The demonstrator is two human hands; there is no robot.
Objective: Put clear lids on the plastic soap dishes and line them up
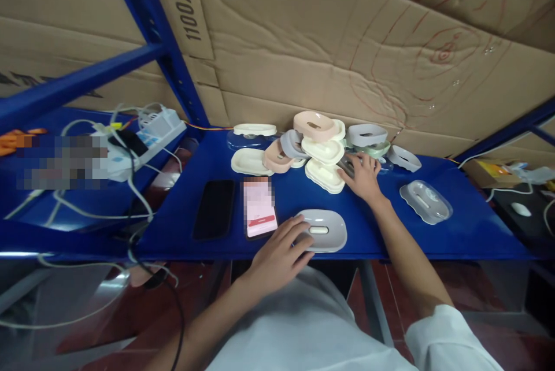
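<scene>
A light grey oval soap dish (336,238) with a pale slot in its middle lies near the table's front edge. My left hand (286,244) rests over its left side, fingers spread and touching the rim. Farther back, my right hand (363,177) reaches into the pile of soap dishes, thumb and fingers apart. Under its fingertips is a dark grey translucent piece (347,164), partly covered by the hand. Cream dishes (325,177) are stacked just left of this hand, topped by a peach dish (314,124).
On the blue table (173,232) lie a dark phone (214,209) and a phone with a lit screen (262,221). A clear grey tray (425,200) sits at right. Power strips and cables (160,128) crowd the left, beside a blue shelf post (173,70). Cardboard (281,41) stands behind.
</scene>
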